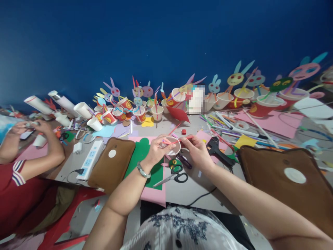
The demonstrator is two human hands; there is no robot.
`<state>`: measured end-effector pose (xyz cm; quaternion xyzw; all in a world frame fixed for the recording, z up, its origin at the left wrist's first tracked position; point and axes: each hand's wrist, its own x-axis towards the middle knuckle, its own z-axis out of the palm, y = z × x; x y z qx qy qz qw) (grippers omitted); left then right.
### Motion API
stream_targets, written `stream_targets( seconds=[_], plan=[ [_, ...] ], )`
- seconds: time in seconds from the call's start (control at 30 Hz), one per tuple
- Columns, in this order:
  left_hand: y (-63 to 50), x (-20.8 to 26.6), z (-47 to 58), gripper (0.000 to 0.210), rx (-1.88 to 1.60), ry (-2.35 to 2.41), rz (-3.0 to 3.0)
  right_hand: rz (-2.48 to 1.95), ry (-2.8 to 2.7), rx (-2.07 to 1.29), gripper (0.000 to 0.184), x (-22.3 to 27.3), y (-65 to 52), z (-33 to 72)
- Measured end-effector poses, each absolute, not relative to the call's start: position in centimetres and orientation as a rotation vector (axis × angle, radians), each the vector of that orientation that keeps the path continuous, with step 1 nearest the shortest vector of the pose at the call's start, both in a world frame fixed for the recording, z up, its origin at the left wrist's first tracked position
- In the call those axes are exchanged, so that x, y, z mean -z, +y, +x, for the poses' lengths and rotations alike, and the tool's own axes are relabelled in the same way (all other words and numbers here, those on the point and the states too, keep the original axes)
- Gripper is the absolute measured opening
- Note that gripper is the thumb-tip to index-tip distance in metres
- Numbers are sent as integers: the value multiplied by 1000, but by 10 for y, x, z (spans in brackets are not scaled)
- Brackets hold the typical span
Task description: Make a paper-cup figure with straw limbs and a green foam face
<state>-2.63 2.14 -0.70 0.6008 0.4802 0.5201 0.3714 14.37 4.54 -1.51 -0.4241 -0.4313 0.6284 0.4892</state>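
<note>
Over the middle of the table, my left hand [155,151] is closed around the near side of a white paper cup [177,150]. A thin red strip [179,140] runs across the cup's mouth, and my right hand [195,150] pinches its right end. Whether the strip is fixed to the cup I cannot tell. Just below my hands lie black-handled scissors [177,177], a small green paper face [173,164] and a dark slim tool [185,161]. Green paper [139,154] rests on pink paper under my left forearm.
Several paper cups with rabbit faces [235,79] line the wall. A black glue gun [218,152] lies right of my hands. Brown cushions [111,166] flank me, with a white power strip [91,159] at left. A co-worker's arms [44,152] work at far left.
</note>
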Motion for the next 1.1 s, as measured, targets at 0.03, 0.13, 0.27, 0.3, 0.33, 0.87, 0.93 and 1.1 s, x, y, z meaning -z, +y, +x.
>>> stream_targets(
  seconds=[0.03, 0.13, 0.27, 0.3, 0.33, 0.87, 0.93, 1.1],
  plan=[
    [22, 6, -26, 32, -1338, 1224, 1535, -1019, -1044, -1531, 39, 17, 46, 144],
    [22, 6, -26, 30, -1348, 1211, 1505, -993, -1023, -1547, 39, 18, 46, 143],
    [22, 8, -28, 27, -1335, 1207, 1483, -988, -992, -1564, 40, 16, 46, 142],
    [22, 9, -29, 25, -1322, 1206, 1485, -993, -989, -1561, 40, 15, 46, 141],
    [23, 10, -29, 24, -1311, 1205, 1485, -998, -988, -1557, 40, 15, 46, 141],
    [21, 4, -27, 24, -1319, 1192, 1355, -1057, -878, -1659, 27, 5, 49, 142],
    [21, 4, -27, 25, -1322, 1198, 1374, -1043, -883, -1656, 29, 5, 49, 142],
    [22, 5, -27, 26, -1304, 1197, 1344, -980, -883, -1661, 37, 6, 50, 144]
  ],
)
